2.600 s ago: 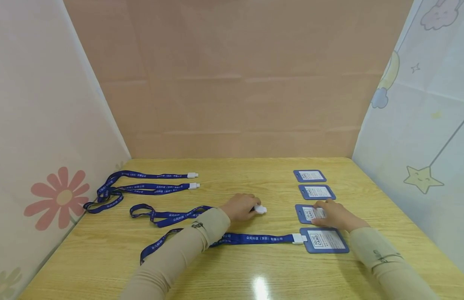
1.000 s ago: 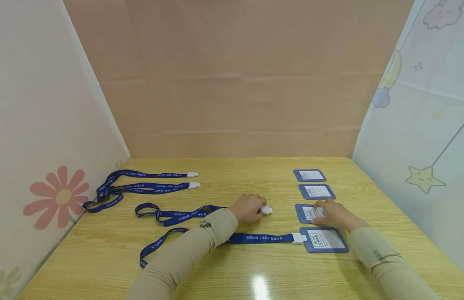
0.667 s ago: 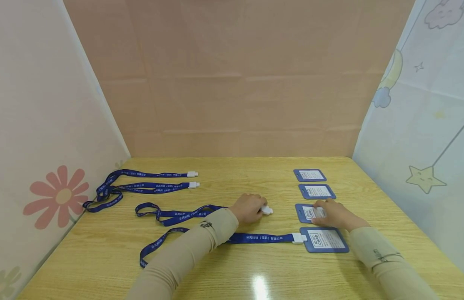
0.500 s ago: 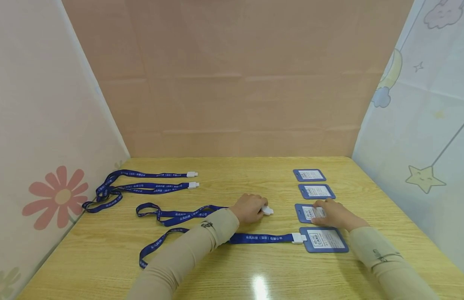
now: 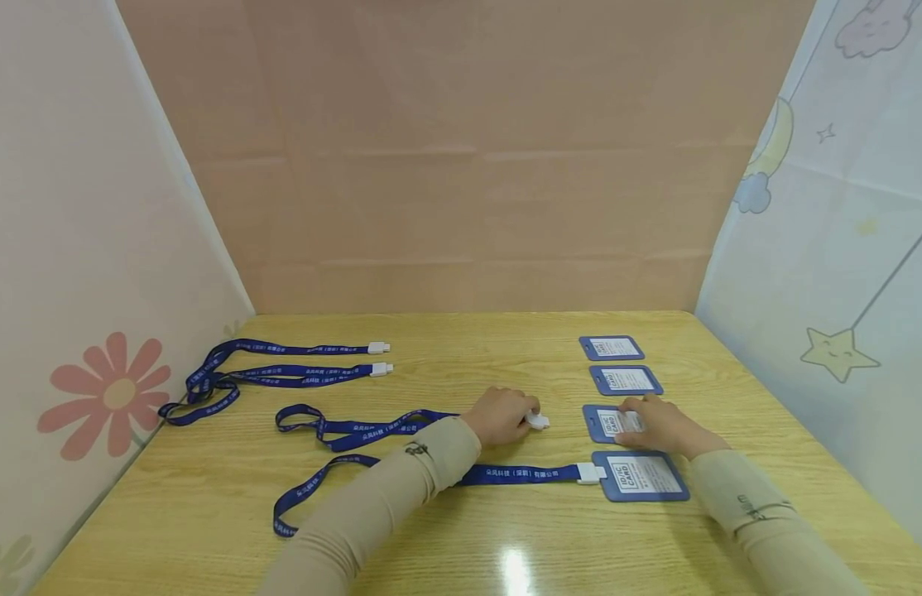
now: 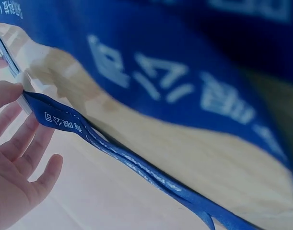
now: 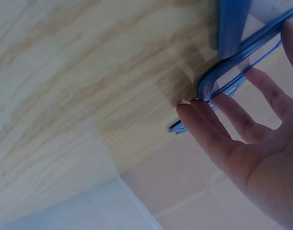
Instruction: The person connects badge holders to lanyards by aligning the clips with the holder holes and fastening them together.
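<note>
My left hand (image 5: pixel 500 415) pinches the white clip (image 5: pixel 536 420) at the end of a blue lanyard (image 5: pixel 390 428), whose strap trails left across the table. In the left wrist view thumb and fingers of that hand (image 6: pixel 21 158) close on the clip beside the printed strap (image 6: pixel 64 120). To the right, my right hand (image 5: pixel 658 426) grips a blue badge holder (image 5: pixel 598 424) lying flat, a short gap from the clip. In the right wrist view, spread fingers of the hand (image 7: pixel 254 139) touch the holder's edges (image 7: pixel 213 79).
Nearer me, another lanyard (image 5: pixel 521 474) has its clip (image 5: pixel 590 473) at the slot end of a badge holder (image 5: pixel 645 478); whether hooked I cannot tell. Two more holders (image 5: pixel 612 348) lie farther back, and two lanyards (image 5: pixel 312 375) at back left. Walls flank the wooden table (image 5: pixel 461 546).
My left hand has slid rightward with the lanyard clip, bringing it closer to the badge holder, and the strap has followed. The right hand has stayed on its holder.
</note>
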A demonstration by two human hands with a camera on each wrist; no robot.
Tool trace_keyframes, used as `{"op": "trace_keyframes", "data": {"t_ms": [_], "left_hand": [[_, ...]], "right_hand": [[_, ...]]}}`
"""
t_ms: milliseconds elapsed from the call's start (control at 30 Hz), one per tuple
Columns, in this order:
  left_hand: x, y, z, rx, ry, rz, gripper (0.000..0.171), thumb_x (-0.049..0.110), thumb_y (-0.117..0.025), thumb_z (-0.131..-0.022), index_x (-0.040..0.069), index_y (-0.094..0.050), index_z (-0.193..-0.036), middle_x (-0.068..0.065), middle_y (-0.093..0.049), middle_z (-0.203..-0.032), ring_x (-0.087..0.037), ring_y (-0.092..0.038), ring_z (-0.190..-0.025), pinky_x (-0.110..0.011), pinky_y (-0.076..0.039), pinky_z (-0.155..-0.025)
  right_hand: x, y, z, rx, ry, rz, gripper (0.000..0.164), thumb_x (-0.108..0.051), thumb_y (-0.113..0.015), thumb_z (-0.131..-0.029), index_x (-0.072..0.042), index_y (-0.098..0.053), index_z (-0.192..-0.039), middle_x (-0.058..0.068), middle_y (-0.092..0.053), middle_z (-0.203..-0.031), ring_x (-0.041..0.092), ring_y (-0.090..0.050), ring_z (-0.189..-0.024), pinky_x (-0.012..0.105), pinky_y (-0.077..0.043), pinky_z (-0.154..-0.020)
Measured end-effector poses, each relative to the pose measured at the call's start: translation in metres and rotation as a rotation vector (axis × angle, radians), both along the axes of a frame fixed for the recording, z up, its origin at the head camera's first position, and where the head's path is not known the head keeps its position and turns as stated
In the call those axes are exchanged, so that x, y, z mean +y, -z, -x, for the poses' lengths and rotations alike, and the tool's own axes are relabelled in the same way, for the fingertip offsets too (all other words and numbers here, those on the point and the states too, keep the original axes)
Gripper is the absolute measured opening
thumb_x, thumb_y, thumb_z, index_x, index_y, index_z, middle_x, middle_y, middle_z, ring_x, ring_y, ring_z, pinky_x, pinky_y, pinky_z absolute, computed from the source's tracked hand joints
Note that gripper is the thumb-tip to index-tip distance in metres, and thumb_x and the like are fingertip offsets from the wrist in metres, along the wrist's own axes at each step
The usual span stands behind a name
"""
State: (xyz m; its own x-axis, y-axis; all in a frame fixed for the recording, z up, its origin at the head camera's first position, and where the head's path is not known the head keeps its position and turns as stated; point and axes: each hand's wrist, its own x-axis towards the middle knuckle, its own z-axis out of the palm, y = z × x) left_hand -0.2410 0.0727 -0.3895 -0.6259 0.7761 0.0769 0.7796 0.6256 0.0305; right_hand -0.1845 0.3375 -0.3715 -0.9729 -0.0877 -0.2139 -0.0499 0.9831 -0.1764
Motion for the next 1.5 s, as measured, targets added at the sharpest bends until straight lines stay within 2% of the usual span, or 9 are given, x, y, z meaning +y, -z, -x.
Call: {"op": "trace_keyframes", "data": {"t_ms": [300,633,967,1500], "left_hand": [[0.005,0.003,0.002,0.028,0.001,0.008,0.02,0.029,-0.061,-0.09,0.025,-0.065,-0.11,0.008,-0.07,-0.098,-0.006,-0.06,-0.078,-0.024,-0.048,-0.073],[0.013,0.003,0.001,0.026,-0.01,0.01,0.021,0.03,-0.062,-0.089,0.025,-0.065,-0.11,0.008,-0.07,-0.098,-0.007,-0.063,-0.083,-0.029,-0.049,-0.08],[0.016,0.002,0.0,0.063,0.011,-0.022,0.018,0.03,-0.061,-0.09,0.024,-0.067,-0.106,0.008,-0.071,-0.096,-0.007,-0.064,-0.083,-0.028,-0.049,-0.076],[0.025,-0.001,-0.003,0.047,-0.011,-0.015,0.018,0.03,-0.06,-0.091,0.024,-0.066,-0.107,0.008,-0.071,-0.097,-0.006,-0.065,-0.085,-0.028,-0.048,-0.08]], "right_hand": [[0.001,0.001,0.0,0.01,-0.01,0.003,0.06,-0.044,-0.069,-0.079,-0.001,-0.056,-0.119,0.031,-0.052,-0.113,0.049,-0.054,-0.102,0.062,-0.042,-0.087],[0.0,0.001,-0.001,0.01,-0.01,0.003,0.059,-0.043,-0.069,-0.08,-0.001,-0.056,-0.12,0.031,-0.052,-0.114,0.049,-0.053,-0.103,0.062,-0.042,-0.087],[-0.001,0.0,-0.002,0.007,0.002,0.004,0.058,-0.042,-0.069,-0.08,-0.002,-0.056,-0.12,0.031,-0.052,-0.115,0.05,-0.053,-0.104,0.062,-0.042,-0.087],[0.002,0.005,0.001,0.002,0.016,0.001,0.06,-0.045,-0.069,-0.079,-0.002,-0.056,-0.12,0.029,-0.052,-0.114,0.048,-0.053,-0.104,0.062,-0.042,-0.088]]}}
